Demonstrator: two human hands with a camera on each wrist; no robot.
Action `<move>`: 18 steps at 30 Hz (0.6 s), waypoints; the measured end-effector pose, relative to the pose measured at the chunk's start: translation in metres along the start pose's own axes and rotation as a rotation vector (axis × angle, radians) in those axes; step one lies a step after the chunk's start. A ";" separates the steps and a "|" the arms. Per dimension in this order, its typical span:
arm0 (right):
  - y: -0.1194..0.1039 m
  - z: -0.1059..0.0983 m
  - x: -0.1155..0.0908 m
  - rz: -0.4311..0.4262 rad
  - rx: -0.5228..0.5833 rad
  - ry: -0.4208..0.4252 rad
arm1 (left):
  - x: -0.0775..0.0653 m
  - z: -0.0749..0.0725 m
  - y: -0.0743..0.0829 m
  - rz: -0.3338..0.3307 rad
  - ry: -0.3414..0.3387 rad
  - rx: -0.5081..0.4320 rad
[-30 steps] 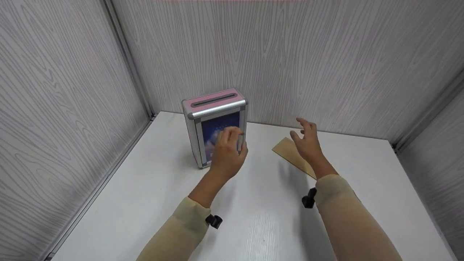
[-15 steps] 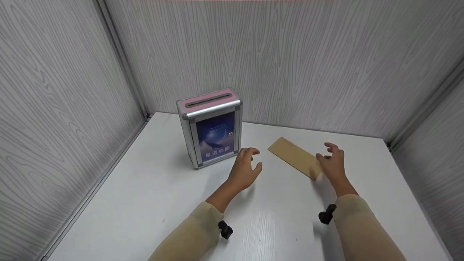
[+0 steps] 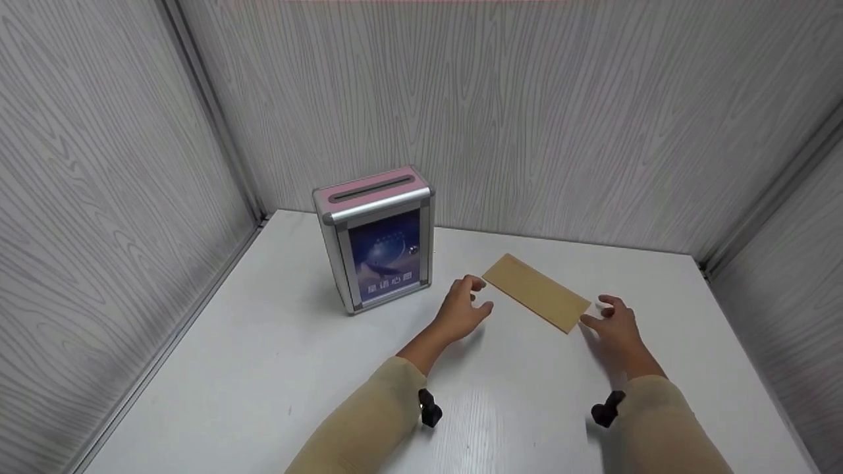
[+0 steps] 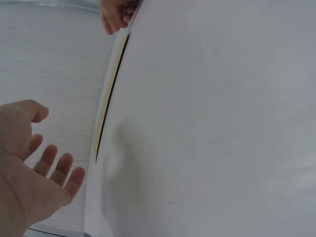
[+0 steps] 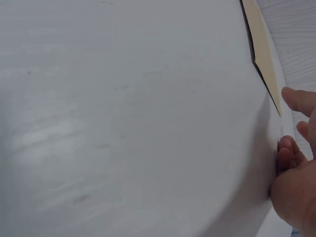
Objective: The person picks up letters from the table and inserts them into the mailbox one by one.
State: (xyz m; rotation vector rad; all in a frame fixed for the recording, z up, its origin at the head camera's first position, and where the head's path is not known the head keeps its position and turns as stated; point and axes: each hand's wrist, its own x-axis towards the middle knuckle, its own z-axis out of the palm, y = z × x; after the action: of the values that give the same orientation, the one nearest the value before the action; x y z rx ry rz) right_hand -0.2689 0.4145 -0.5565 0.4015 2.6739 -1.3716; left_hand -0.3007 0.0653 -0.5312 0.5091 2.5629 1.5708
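Note:
A flat tan envelope lies slantwise on the white table, between my two hands. Close to its far left corner is my left hand, fingers loosely bent, with nothing in it. My right hand is beside the envelope's near right end, thumb by the edge; whether it touches cannot be told. In the left wrist view the left hand has its fingers spread apart from the envelope. The right wrist view has the right hand low over the table, near the envelope's tip.
Upright at the back left stands a silver-framed box with a pink top, a dark slot in it, and a blue picture front with a small lock. Grey wood-grain panels enclose the white table at the back and both sides.
The left hand has moved from in front of the box, right and down toward the envelope. My right hand has drawn back from over the envelope to its near right end.

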 end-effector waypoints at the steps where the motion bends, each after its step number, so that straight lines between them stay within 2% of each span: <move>1: 0.000 0.000 0.001 0.004 0.000 -0.012 | 0.003 0.001 -0.002 -0.009 0.000 -0.001; 7: -0.002 0.000 0.004 0.036 -0.031 -0.040 | 0.022 0.005 -0.013 -0.019 -0.007 0.010; 11: -0.003 0.004 0.006 0.046 -0.047 -0.033 | 0.031 0.005 -0.025 -0.028 0.003 0.075; 14: -0.004 0.007 0.007 0.055 -0.048 -0.011 | 0.036 0.006 -0.033 -0.060 0.012 0.126; 18: -0.005 0.009 0.007 0.072 -0.074 0.011 | 0.043 0.009 -0.038 -0.081 0.015 0.156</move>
State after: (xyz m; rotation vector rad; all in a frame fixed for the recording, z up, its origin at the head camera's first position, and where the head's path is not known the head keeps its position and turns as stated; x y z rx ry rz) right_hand -0.2773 0.4057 -0.5600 0.4939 2.6814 -1.2509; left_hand -0.3481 0.0719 -0.5650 0.4028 2.6948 1.3611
